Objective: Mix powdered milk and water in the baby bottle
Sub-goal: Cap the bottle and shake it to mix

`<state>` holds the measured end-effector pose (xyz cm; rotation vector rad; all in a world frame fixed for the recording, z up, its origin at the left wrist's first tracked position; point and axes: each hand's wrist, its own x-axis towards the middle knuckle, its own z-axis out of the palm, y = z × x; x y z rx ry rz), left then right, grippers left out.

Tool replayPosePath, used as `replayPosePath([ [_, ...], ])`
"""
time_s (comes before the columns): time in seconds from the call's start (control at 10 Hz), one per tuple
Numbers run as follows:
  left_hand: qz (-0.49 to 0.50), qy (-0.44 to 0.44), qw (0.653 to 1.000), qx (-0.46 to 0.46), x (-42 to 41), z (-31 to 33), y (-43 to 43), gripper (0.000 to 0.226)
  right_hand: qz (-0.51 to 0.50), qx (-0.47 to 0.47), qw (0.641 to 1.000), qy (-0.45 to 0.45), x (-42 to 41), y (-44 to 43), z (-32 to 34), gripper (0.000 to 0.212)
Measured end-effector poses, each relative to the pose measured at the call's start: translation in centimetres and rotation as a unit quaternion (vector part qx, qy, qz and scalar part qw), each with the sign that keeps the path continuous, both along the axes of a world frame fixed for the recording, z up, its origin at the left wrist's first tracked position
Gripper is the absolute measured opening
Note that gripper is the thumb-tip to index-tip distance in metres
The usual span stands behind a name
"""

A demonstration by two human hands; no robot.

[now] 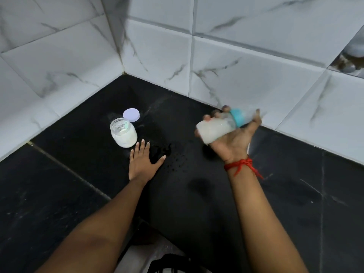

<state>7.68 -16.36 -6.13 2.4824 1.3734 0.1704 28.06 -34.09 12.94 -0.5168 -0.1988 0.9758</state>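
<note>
Landmark: open clear glass jar of white powder [123, 133], upright on the black stone desk [74, 158] near the tiled corner. Round lilac lid [131, 114] lies flat just behind the jar; touching or not, can't tell. Left hand [141, 160] is just front-right of the jar, palm down flat on the desk. Its grip is spread, fingers straight, holding nothing, fingertips just beside the jar base. Clear plastic baby bottle with teal collar [216, 129] is well right of the jar, off the desk, in the right hand [234, 138]. Right grip is wrapped round the bottle body, palm up, fingers curled over it. Bottle lies near horizontal, base toward the jar, collar end pointing away, motion-blurred. Milky white liquid inside. Red thread [239, 164] tied on the right wrist. Water drops [173, 160] on the desk right of the jar, beside the left hand. White marble-look wall tiles [246, 75] behind the jar
</note>
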Motion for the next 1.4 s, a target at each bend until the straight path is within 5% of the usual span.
replayPosePath([
  [0.1,0.002,-0.001,1.0,0.009,-0.1,0.0,0.0,0.101,0.014,0.021,0.997,0.073,0.6,-0.4,0.5,0.075],
  [0.2,0.0,0.002,1.0,0.003,-0.1,0.0,0.0,0.101,0.052,-0.013,0.998,0.017,0.7,-0.6,0.1,0.071],
  [0.3,0.001,0.0,1.0,0.002,-0.1,0.1,0.0,0.101,0.075,-0.101,0.98,-0.153,0.5,-0.6,-0.5,0.046],
  [0.5,0.0,-0.003,1.0,0.004,-0.1,0.3,-0.1,0.099,0.002,-0.259,0.832,-0.49,0.2,3.1,-1.6,0.062],
  [0.6,-0.001,-0.006,1.0,0.003,-0.2,0.3,-0.1,0.099,-0.035,-0.339,0.74,-0.58,0.4,5.9,-3.3,0.065],
  [0.7,-0.003,-0.002,1.0,0.005,-0.1,0.4,-0.1,0.1,-0.027,-0.383,0.707,-0.595,0.3,7.7,-5.4,0.065],
  [1.0,0.0,-0.003,1.0,0.013,-0.1,0.0,0.0,0.101,0.023,-0.402,0.718,-0.568,-1.4,8.3,-11.3,0.058],
  [1.4,-0.007,-0.024,1.0,0.019,-0.1,0.0,0.1,0.099,0.033,-0.405,0.727,-0.554,-1.7,8.4,-11.4,0.06],
])
